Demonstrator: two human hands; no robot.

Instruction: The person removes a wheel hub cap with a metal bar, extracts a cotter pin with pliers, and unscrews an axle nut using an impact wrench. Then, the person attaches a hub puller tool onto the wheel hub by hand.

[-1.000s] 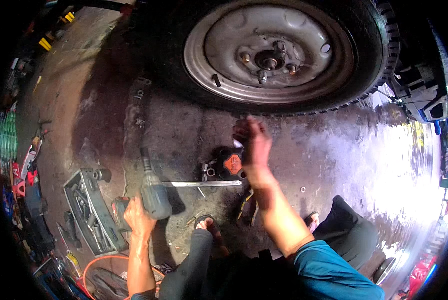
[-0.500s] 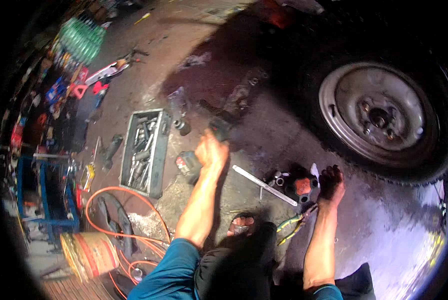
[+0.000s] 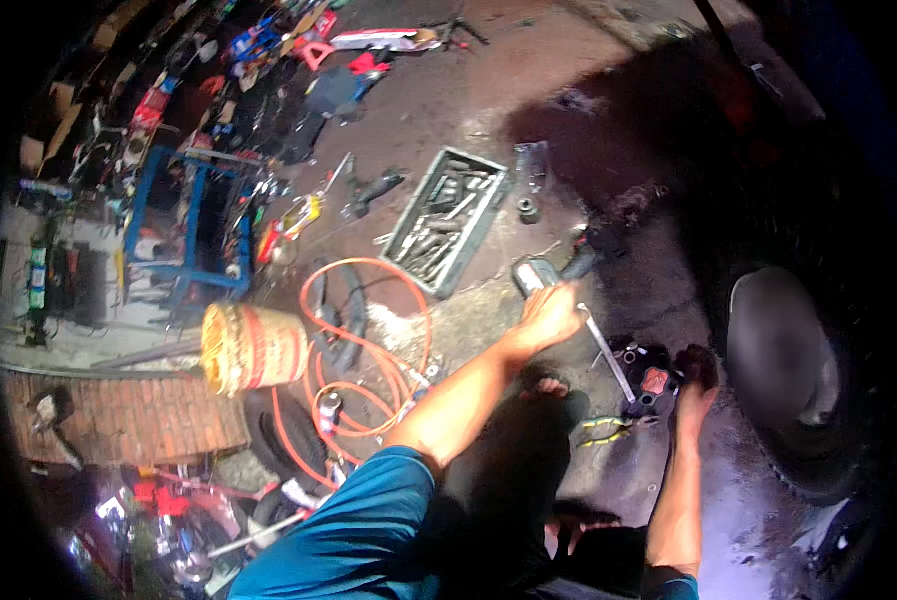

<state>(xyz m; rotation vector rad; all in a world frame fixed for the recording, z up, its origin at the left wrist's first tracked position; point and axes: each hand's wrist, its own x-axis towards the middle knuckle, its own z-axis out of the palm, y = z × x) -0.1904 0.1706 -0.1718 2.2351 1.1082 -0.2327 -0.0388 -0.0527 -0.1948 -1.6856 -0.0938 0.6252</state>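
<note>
My left hand (image 3: 550, 316) is low over the floor with its fingers curled, close to the upper end of a long silver bar (image 3: 608, 352). What it grips, if anything, is hidden. A cordless power tool (image 3: 575, 260) with a block-shaped battery lies just beyond it. Blackened at the fingers, my right hand (image 3: 697, 372) is beside the right edge of a black part (image 3: 656, 381) with an orange-red centre; dark blur hides its grip. The bar's lower end lies near this part. Yellow-handled pliers (image 3: 605, 431) rest below it.
A grey tray (image 3: 386, 252) of sockets and metal tools stands ahead on the left. An orange hose (image 3: 429, 330) loops beside a bucket (image 3: 280, 348). To the right is a blurred wheel (image 3: 783, 345) in shadow. My foot (image 3: 545, 386) is between my arms.
The whole view has swung, so the tray and wheel sit further right in it. My left hand has come off the power tool and is nearer the silver bar. My right hand stays by the black part.
</note>
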